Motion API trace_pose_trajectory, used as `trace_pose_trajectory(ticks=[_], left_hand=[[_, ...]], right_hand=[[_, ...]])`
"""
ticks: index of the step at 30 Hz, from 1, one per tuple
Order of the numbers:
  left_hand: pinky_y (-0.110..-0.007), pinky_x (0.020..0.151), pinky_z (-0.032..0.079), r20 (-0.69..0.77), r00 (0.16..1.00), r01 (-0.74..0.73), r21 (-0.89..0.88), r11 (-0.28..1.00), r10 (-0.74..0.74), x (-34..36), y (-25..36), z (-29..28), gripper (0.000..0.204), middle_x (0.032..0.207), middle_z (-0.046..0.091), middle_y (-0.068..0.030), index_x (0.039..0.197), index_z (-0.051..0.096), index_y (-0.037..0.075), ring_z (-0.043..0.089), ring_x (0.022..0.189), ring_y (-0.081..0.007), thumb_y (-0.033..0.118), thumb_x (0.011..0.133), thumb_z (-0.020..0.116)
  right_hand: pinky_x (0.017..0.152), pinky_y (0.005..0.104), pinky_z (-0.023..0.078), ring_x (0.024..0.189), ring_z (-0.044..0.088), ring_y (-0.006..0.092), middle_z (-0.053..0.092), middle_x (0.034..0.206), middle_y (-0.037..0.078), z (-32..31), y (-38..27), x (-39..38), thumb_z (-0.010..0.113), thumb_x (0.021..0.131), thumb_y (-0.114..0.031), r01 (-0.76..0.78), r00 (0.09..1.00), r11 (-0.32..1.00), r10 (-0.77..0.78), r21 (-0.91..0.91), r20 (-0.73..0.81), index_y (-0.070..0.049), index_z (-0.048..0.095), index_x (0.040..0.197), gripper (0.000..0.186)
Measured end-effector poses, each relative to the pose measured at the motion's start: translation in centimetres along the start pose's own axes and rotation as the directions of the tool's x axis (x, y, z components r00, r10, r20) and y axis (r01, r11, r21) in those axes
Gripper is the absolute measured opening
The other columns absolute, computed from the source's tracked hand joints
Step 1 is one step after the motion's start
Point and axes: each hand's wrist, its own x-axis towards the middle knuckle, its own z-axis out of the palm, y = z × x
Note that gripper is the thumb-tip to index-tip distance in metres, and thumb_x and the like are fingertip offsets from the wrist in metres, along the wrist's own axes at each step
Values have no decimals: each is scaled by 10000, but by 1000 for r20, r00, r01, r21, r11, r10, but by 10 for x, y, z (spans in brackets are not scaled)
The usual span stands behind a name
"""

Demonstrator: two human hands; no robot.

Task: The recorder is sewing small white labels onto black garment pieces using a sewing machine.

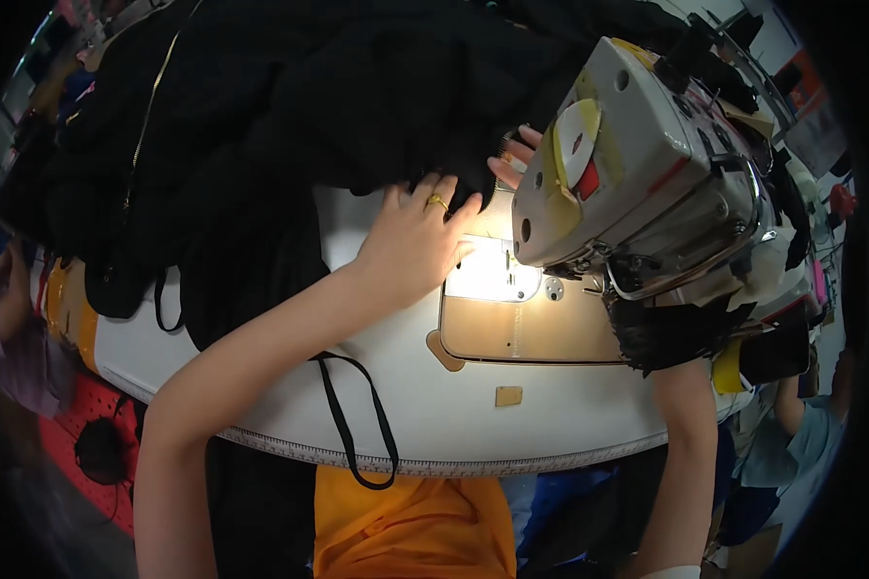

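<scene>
A large black garment [357, 106] with a gold-toothed zipper [143, 135] lies heaped over the far and left part of the sewing table. My left hand [410, 236], a yellow ring on one finger, has its fingers curled on the near edge of that garment, left of the lit needle plate [492, 272]. Beyond the white sewing machine head [628, 164] the fingers of my right hand [517, 159] show, stretched and apart beside the cloth. The machine hides its palm and wrist. No cloth lies under the needle area.
A black cord loop [362, 425] hangs over the table's front edge, where a measuring tape [434, 469] runs. A small tan piece [509, 397] lies on the white tabletop [425, 405]. Black strips [681, 333] hang from the machine above my right forearm. Other people sit at both sides.
</scene>
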Motion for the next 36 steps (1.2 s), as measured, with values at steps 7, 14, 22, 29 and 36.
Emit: trace_pose_trajectory(ticks=[7, 14, 22, 29, 36], left_hand=[[-477, 1000, 401, 331, 943, -166, 393, 904, 29, -8, 43, -39, 484, 1206, 582, -194, 1265, 591, -32, 525, 1165, -310, 298, 911, 576], [-512, 1040, 409, 89, 993, -89, 123, 988, 78, -36, 45, -35, 428, 1296, 574, -238, 1222, 591, -69, 557, 1183, -357, 256, 951, 529], [-403, 788, 488, 118, 960, -60, -797, 601, 253, 63, -53, 6, 330, 908, 624, -174, 1063, 663, 13, 618, 885, -348, -61, 808, 467], [-284, 637, 466, 70, 941, -129, -832, 539, 332, 61, -31, -1, 221, 888, 660, -79, 974, 722, 57, 605, 746, -174, 48, 768, 643], [-390, 1072, 404, 253, 934, -256, -14, 967, 251, -10, 16, -40, 509, 1411, 497, -144, 1345, 518, 24, 459, 1334, -256, 27, 837, 555]], right_hand=[[922, 339, 457, 1073, 582, 215, 635, 1146, 88, -3, 9, -7, 609, 914, -114, 26, 1000, 1000, -25, -8, 15, -76, 627, 1234, 323], [857, 316, 485, 997, 608, 190, 654, 1084, 72, 0, 3, 12, 640, 888, -90, 342, 937, 940, -341, -6, 76, -73, 635, 1219, 332], [721, 247, 492, 826, 598, 109, 670, 1011, 38, 24, -57, 25, 696, 849, -53, 591, 789, 785, -611, 185, 71, -82, 628, 1255, 413], [822, 349, 493, 871, 600, 196, 623, 1085, 116, 14, -59, 14, 640, 811, 10, 550, 756, 803, -595, 231, 272, -117, 399, 1484, 727], [742, 341, 432, 776, 535, 193, 548, 916, 52, 20, -38, 54, 658, 822, -90, 744, 668, 661, -736, -101, 111, -92, 527, 1221, 421]])
